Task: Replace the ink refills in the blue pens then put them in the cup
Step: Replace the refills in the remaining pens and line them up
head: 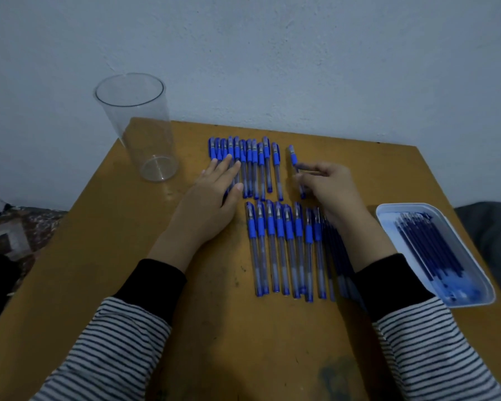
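The left hand point(214, 195) lies flat, fingers straight, on the far row point(255, 166) of pens. The right hand point(327, 186), apart from it, seems to pinch a lone pen point(293, 156) just right of that row. A near row point(281, 244) lies closer. The cup point(139, 125) stands far left; refills point(428, 247) lie in the tray point(388, 211) at right.

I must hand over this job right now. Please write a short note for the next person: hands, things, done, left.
Left hand: open, flat on the far row of pens.
Right hand: fingers curled round one pen, apart at that row's right end.
Near row of pens lies on the table, loose refills beside it by the right wrist.
Tray at the right edge holds more refills.
Cup, far left, is empty.
Done: no pen in the cup yet.
Left: swap refills, fill the cup.
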Demonstrator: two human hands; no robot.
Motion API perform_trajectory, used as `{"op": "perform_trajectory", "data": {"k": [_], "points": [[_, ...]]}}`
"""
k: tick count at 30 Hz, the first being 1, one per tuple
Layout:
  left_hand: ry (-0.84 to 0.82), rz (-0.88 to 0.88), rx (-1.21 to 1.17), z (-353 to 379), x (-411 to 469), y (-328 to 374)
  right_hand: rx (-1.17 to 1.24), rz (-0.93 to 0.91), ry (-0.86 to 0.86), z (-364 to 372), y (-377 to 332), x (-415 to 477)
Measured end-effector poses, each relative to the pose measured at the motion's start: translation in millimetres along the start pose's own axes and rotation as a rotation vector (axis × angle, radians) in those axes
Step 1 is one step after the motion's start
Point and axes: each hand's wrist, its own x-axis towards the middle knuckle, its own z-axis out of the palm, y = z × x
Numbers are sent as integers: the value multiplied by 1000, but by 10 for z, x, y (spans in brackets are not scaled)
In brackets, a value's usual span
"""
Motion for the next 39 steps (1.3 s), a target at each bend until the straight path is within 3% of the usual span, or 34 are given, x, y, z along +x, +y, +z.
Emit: {"op": "perform_trajectory", "data": {"k": [6, 11, 18, 25, 32, 39], "points": [[78, 13, -166, -4, -264, 219, 236, -53, -73, 35, 31, -734], [188, 23, -273, 42, -554, 310, 236, -110, -156, 167, 203, -1297], [249, -110, -561, 34, -915, 566, 221, -169, -101, 390, 423, -1682], [360, -134, -764, -30, -1173, 563, 237, -267, -76, 391, 490, -1844], [238, -137, -801, -75, -1486, 458, 402, -292, -67, 400, 439, -1865], [167, -118, -783, -98, -1649, 434, 293, -377, -109, 490, 495, -1808]]}}
